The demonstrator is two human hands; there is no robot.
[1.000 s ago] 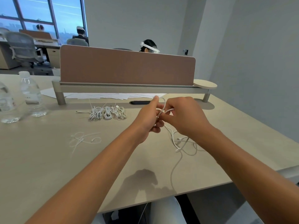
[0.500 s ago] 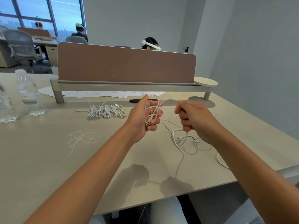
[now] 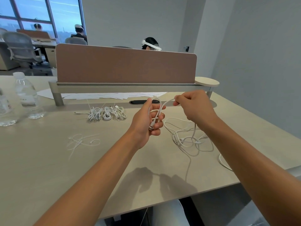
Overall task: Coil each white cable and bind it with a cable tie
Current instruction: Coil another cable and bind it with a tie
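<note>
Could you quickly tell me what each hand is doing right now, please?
Left hand: fingers curled round a loop of the white cable, plug end in the palm.
Right hand: pinches the same cable further along.

White cable (image 3: 187, 137) and white cable ties (image 3: 81, 141) on a pale beige wood-grain desk (image 3: 48, 168). Behind the desk: brown divider panel (image 3: 125, 66) (plain, no pattern), clear bottle (image 3: 26, 97) with white cap, grey wall (image 3: 260, 62).

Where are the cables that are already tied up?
The bundled cables lie in a row on the desk, just left of the left hand, before the divider.
</note>
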